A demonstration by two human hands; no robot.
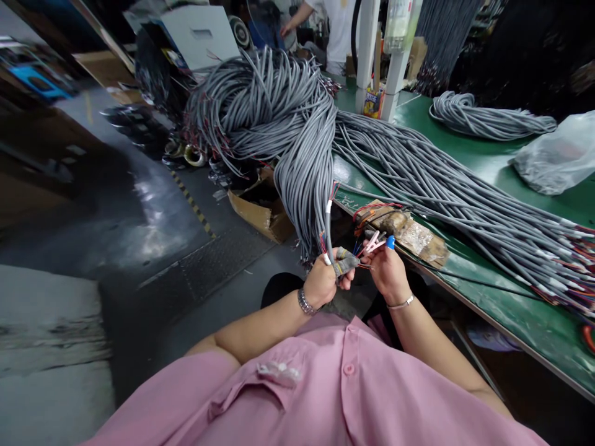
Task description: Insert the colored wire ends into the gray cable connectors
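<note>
My left hand [329, 277], with grey knitted covers on some fingers, is closed around the end of a grey cable [328, 232]. Thin coloured wires stick out of that end toward my right hand. Just to its right, my right hand [389, 267] has a blue cover on one fingertip. Its fingers are curled around a small tool with pale pink handles [373, 241]; its exact kind is too small to make out. The wire tips lie between the two hands. A large bundle of grey cables [304, 167] hangs off the table just beyond my left hand.
More grey cables [446, 179] stretch across the green table [493, 152], their stripped ends at the right. A taped wooden block [423, 241] sits at the near edge. An open cardboard box [260, 210] stands below. Another person [337, 31] is at the back.
</note>
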